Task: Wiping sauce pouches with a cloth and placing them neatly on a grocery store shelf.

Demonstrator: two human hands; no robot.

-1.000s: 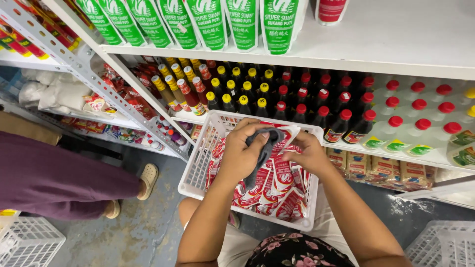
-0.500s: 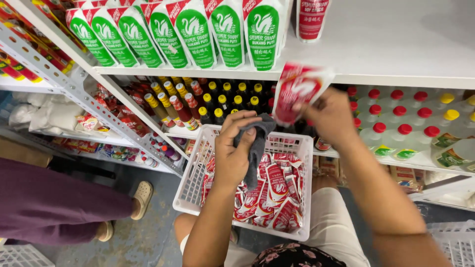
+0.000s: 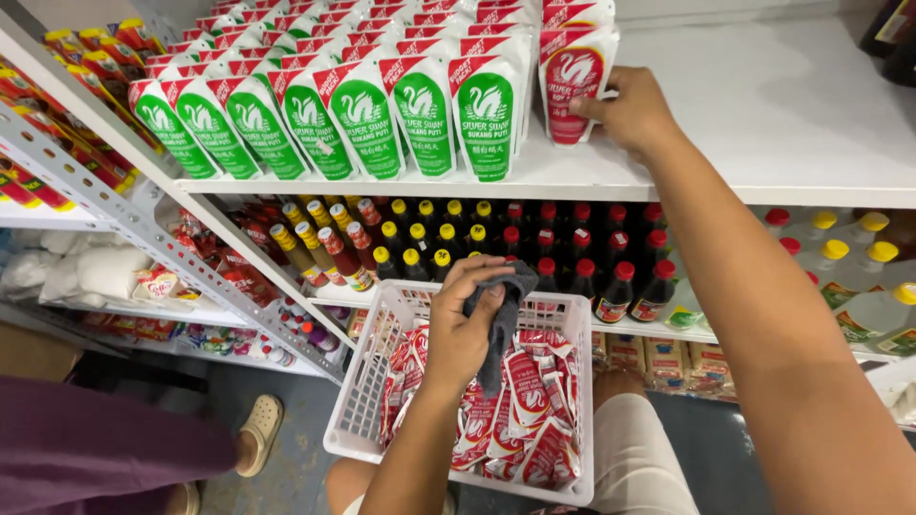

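1. Half a second ago the right hand held a red-and-white pouch in the air in front of the bottle shelf; now the pouch stands upright on the white top shelf, at the right end of the pouch rows, with the fingers closed on its right edge.
2. The left hand has stayed over the basket, gripping a dark grey cloth that hangs from its fingers.
3. The white plastic basket rests on the person's lap, below the shelves, and holds a heap of red-and-white sachets.
4. On the top shelf, left of the held pouch, stand rows of green-and-white pouches with red top corners, each with a bird emblem in an oval; behind them run red-topped rows.
5. The shelf below carries dark bottles: yellow caps towards the left, red caps in the middle, and pale bottles with red and yellow caps at the right.
6. The held pouch is flat, white with a red top and a red oval label.
7. At lower left, another person's purple-clad leg and pale shoe are on the floor.
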